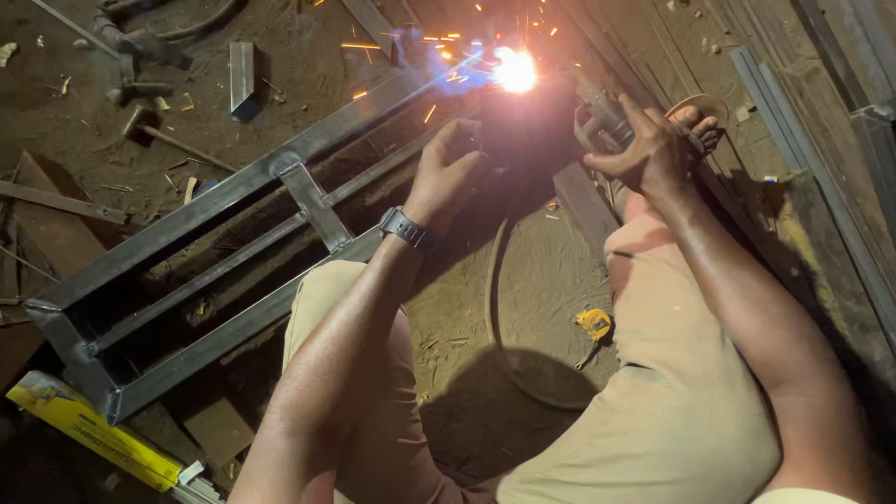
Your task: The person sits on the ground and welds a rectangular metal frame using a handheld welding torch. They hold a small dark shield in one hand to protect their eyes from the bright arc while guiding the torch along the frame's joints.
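Left hand (446,177): fingers curled shut around a dark tool (485,140), likely a grinder body, though glare hides most of it; a dark wristwatch (407,228) sits on the wrist.
Right hand (644,149): fingers closed on the grey cylindrical handle (602,112) sticking out of the tool's far side.
Spark point (515,70): bright flare with orange sparks, just beyond both hands, at the far end of the steel frame (187,271).
Frame axis: the long rails of rectangular tube run diagonally, from the near-left corner up to the flare at upper right (so the work lies ahead of the fingers, along that line).
Nearer hand: both are close to the flare; which is closer cannot be told.
Cable (495,308): dark loop trailing back from the tool between the knees.
Yellow tape measure (595,324): on the dirt floor, beside the right thigh.
Yellow package (93,431): long flat box, yellow with dark print, at the frame's near-left corner.
Hammer (163,135): lying on the ground, upper left.
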